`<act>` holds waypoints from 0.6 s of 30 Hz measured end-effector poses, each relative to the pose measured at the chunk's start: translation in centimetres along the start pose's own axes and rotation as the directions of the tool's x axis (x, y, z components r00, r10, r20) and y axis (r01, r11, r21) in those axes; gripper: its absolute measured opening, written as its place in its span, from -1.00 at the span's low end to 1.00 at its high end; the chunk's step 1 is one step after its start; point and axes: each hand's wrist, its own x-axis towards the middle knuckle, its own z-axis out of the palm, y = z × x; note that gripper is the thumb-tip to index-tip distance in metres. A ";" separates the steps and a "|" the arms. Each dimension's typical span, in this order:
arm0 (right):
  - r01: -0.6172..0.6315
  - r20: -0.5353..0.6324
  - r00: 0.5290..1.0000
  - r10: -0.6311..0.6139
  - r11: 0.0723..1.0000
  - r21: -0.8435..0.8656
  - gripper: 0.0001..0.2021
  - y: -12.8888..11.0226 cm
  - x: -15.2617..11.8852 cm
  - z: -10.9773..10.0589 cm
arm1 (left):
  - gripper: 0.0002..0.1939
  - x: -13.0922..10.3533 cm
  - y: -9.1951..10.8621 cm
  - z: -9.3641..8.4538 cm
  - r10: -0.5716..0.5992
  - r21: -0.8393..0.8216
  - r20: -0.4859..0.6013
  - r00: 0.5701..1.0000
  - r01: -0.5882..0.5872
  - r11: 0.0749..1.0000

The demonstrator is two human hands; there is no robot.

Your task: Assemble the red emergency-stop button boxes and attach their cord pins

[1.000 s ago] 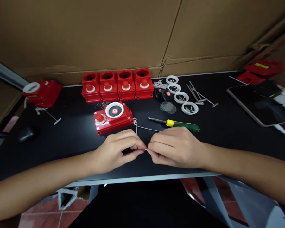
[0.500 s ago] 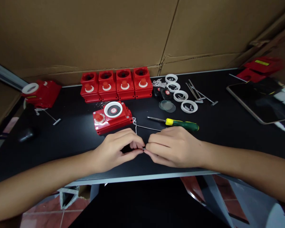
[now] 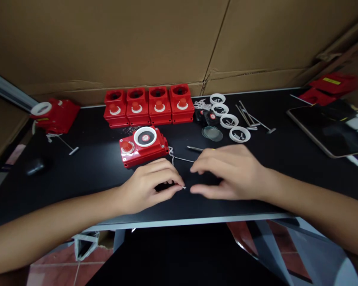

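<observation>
My left hand (image 3: 153, 184) pinches a tiny pale piece (image 3: 184, 187) between thumb and fingertips, low over the front of the black table. What kind of piece it is, I cannot make out. To its right, my right hand (image 3: 229, 172) holds nothing, with thumb and fingers apart. Under that hand lies a screwdriver (image 3: 194, 149), its handle mostly hidden. Just behind my left hand sits a red box (image 3: 143, 153) with a white ring and an orange-red knob. A thin metal rod (image 3: 183, 159) and a white chain (image 3: 171, 151) lie at its right end.
Several red boxes (image 3: 159, 113) stand in a row at the back. White rings (image 3: 239, 135) holding small metal parts, clear discs (image 3: 212, 134) and metal T-rods (image 3: 258, 119) lie right of them. A phone (image 3: 322, 131) lies far right; another red unit (image 3: 58, 117) is at left.
My right hand has let go of the small piece, opened and moved right and slightly back, covering the screwdriver's handle. My left hand still pinches the piece.
</observation>
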 end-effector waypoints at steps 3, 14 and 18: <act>0.084 0.031 0.996 -0.084 0.996 -0.011 -0.84 -1.6 0.0 0.8 | -0.93 0.0 0.0 0.1 -0.033 -0.027 -0.008 0.999 0.033 0.999; -0.033 -0.092 0.995 0.032 0.999 -0.013 -0.93 -1.8 0.1 1.3 | -0.87 -0.3 -0.2 0.4 -0.134 -0.145 -0.067 0.989 0.123 0.982; -0.118 -0.148 0.982 0.115 0.993 -0.010 -0.88 -1.4 0.3 1.9 | -0.89 0.0 -0.4 0.2 0.037 -0.042 -0.064 0.997 -0.040 0.998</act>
